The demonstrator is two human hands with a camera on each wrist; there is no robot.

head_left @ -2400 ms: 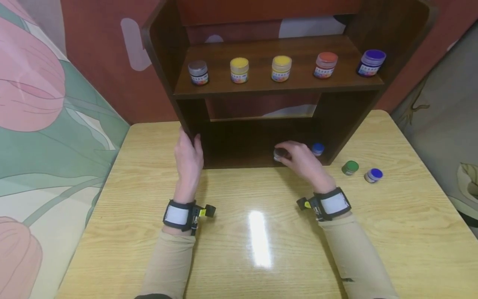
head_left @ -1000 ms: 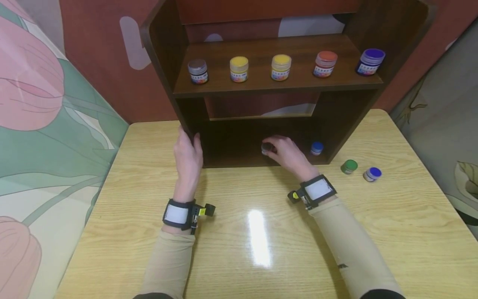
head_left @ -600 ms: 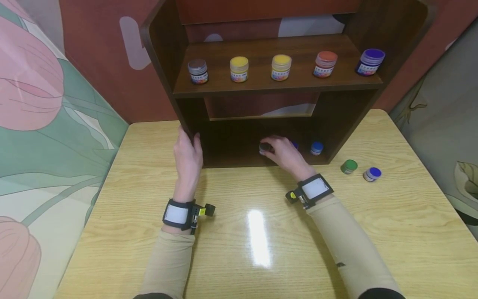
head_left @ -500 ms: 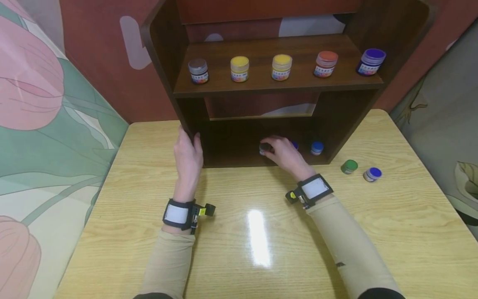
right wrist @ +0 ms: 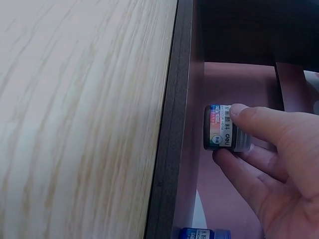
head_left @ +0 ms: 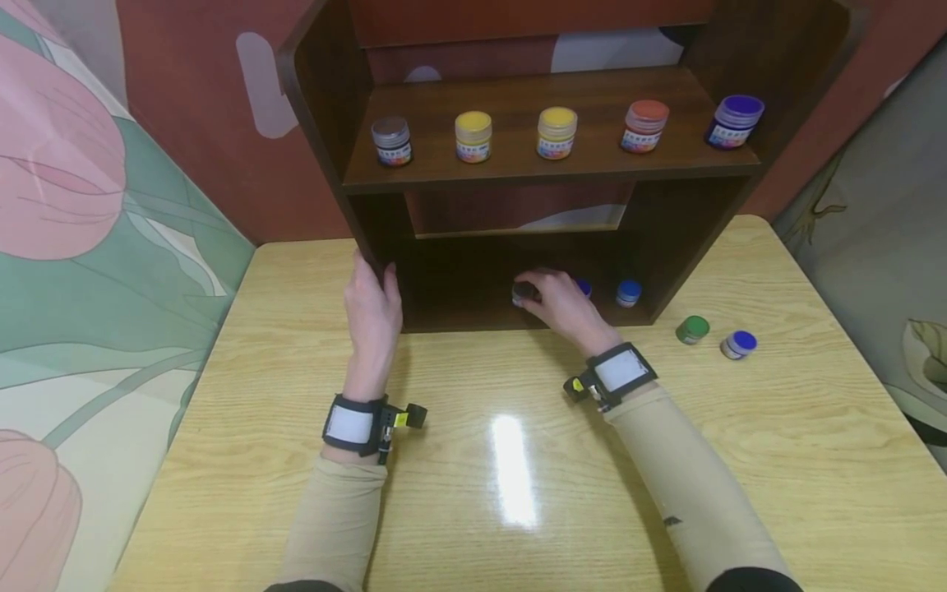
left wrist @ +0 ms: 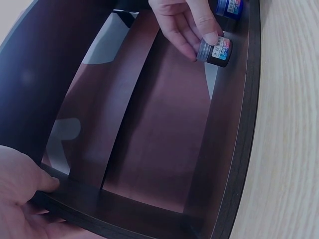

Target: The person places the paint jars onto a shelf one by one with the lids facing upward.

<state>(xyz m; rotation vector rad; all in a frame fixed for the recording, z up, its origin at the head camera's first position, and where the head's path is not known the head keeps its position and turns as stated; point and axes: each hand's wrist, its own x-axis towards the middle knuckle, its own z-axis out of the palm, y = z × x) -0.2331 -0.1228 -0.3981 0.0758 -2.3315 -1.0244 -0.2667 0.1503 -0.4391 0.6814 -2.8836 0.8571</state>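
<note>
My right hand [head_left: 565, 304] pinches a dark paint jar [right wrist: 221, 127] between thumb and fingers, at the lower shelf of a dark brown bookshelf [head_left: 473, 316]. In the left wrist view the jar [left wrist: 218, 51] has a clear-looking lid rim and a white label; whether its base touches the board is hard to tell. Partly behind that hand stands a blue-lidded jar [head_left: 583, 288], with another blue jar [head_left: 628, 293] further right. My left hand [head_left: 372, 308] grips the bookshelf's left side panel [left wrist: 75, 204], thumb inside and fingers outside.
On the upper shelf stand a dark jar [head_left: 392, 141], two yellow jars [head_left: 473, 137], a red jar [head_left: 644, 127] and a purple jar [head_left: 735, 122]. A green-lidded jar [head_left: 692, 330] and a blue-lidded jar [head_left: 738, 345] sit on the wooden table [head_left: 444, 493], right of the bookshelf.
My right hand has moved left along the lower shelf with the dark paint jar, then stayed nearly still. A blue-lidded jar has come into view beside it. My left hand has not moved.
</note>
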